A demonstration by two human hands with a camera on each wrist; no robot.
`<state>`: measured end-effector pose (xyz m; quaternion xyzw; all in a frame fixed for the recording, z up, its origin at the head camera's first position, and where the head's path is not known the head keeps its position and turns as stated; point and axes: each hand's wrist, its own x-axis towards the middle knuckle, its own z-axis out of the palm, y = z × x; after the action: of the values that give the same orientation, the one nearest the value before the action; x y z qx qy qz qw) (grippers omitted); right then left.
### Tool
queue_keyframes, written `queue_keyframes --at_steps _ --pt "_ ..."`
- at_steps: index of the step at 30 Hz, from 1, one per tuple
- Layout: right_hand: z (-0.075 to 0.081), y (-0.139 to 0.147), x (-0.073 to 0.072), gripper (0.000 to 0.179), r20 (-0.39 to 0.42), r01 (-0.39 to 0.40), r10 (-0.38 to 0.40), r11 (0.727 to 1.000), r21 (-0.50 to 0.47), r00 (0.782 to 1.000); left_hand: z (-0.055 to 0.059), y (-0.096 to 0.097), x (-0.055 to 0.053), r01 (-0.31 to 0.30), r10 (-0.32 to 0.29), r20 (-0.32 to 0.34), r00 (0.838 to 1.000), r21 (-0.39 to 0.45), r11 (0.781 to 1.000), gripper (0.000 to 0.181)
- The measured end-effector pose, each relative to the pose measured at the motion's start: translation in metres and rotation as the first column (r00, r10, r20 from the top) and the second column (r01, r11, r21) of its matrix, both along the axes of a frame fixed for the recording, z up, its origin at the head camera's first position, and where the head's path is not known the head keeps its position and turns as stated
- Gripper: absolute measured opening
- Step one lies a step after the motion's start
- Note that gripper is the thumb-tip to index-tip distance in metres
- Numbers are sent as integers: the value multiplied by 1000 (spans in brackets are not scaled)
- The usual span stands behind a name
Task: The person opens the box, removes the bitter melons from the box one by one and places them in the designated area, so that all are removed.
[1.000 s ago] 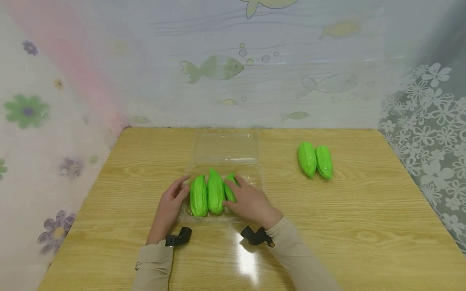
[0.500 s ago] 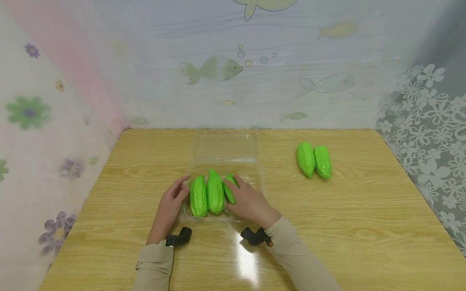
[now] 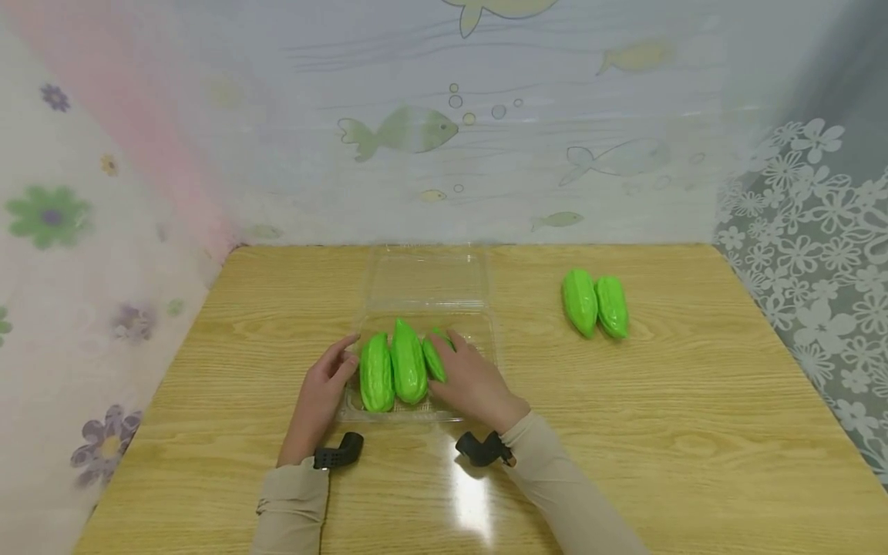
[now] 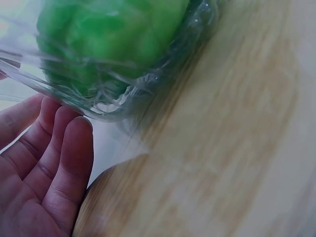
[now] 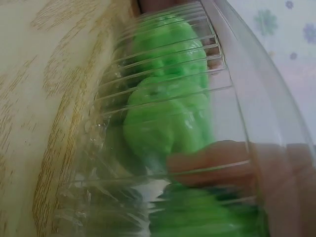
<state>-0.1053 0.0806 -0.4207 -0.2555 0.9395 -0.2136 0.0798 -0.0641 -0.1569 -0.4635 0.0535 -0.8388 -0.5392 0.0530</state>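
At 3 o'clock inside the clear container [image 3: 416, 417], seat the green gourd [image 3: 434, 361] clasped by the right hand [image 3: 477, 385] gently beside the middle gourd [image 3: 408, 364], the relaxed left hand [image 3: 324, 389] steadying 9 o'clock.

Behind the wooden table [image 3: 694, 432], a pale backdrop [image 3: 305, 193] (fish [image 3: 416, 129] and bubbles [image 3: 499, 112] across it).

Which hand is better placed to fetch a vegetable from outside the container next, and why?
Probably the right hand, after releasing its green vegetable: it is nearer the two outside vegetables. The left hand is farther, at the left side of the container.
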Motion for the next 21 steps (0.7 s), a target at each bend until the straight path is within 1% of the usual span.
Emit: queue_keyframes --at_steps 4,9,14,18,19,21 --pt "1 0 -3 71 7 18 -18 999 -51 1000 0 1 1 -7 7 -4 1000 4 1000 41" --pt "4 1 -5 70 -10 12 -13 995 -97 1000 1 1 1 -6 6 0 1000 3 1000 40" --pt "7 3 -3 66 -17 28 -30 993 -114 999 1 1 1 -5 5 5 1000 12 1000 40" --pt "11 3 -3 64 -22 40 -43 993 -107 999 1 2 1 -13 13 3 1000 6 1000 40" --pt "12 4 -4 64 -22 43 -45 994 -105 999 5 3 2 -13 13 7 1000 10 1000 40" --pt "13 5 -5 64 -18 47 -49 994 -102 999 5 3 2 -15 15 6 1000 12 1000 41"
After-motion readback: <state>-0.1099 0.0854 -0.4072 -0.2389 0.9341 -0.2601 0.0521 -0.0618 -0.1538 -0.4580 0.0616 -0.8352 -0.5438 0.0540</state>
